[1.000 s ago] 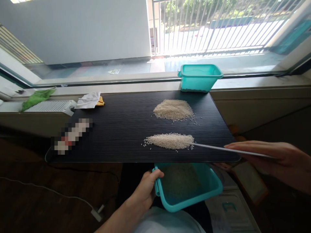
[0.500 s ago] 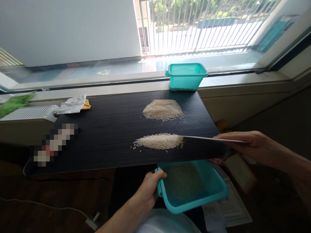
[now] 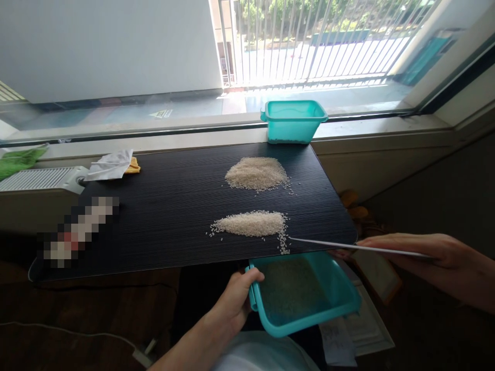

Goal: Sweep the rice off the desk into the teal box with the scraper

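My left hand (image 3: pixel 235 296) grips the left rim of a turquoise plastic container (image 3: pixel 299 326), held just below the front edge of the dark tabletop (image 3: pixel 166 206). Some pale grains show dimly inside it. In my right hand (image 3: pixel 429 252) is a thin, flat white strip (image 3: pixel 344 246), seen nearly edge-on; its exact kind is unclear. Its tip is at the table surface, beside a thin trail of rice (image 3: pixel 284 245) running to the front edge. That trail leads off a long rice pile (image 3: pixel 249 224). Behind it lies a rounder rice pile (image 3: pixel 256 173).
Another turquoise container (image 3: pixel 296 129) stands at the table's back right, by the window. A white cloth (image 3: pixel 110 165) and a yellow one (image 3: pixel 132 166) lie at the back left. A blurred-out object (image 3: pixel 81 232) sits on the left. A power strip (image 3: pixel 143 356) is on the floor.
The strip's tip has moved from the right end of the near pile toward the front edge, drawing out a trail of rice. My left hand and the container have barely moved.
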Demonstrator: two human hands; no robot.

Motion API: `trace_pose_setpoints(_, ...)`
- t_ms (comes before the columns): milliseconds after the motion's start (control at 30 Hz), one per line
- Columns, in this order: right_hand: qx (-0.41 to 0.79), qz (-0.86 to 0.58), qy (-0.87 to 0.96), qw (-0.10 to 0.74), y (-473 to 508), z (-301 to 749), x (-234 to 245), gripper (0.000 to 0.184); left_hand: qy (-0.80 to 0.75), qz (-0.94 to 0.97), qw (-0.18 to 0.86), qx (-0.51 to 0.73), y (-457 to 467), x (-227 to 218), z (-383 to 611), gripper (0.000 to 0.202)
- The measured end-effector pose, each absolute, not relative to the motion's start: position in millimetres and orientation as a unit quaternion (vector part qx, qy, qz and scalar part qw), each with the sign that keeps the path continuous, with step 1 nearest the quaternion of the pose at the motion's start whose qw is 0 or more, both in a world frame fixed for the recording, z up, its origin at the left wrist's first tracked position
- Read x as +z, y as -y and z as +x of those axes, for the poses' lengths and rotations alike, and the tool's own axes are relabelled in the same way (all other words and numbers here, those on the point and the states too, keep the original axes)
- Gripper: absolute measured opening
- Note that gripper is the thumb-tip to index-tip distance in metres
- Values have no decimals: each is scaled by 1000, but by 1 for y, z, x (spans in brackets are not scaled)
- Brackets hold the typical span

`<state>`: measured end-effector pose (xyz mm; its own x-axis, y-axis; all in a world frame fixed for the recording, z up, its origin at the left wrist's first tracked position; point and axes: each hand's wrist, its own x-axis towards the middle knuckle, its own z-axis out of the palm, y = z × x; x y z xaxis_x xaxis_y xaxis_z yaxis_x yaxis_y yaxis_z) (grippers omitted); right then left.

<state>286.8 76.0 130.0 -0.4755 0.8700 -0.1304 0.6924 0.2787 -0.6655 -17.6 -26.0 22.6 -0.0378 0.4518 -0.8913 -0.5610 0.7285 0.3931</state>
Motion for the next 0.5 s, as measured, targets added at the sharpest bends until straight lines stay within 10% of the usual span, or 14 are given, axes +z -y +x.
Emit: trace_pose_setpoints(500,304,-488,801,169,-117,266,123,53,-622,-37,692,365,28,22,-20,7)
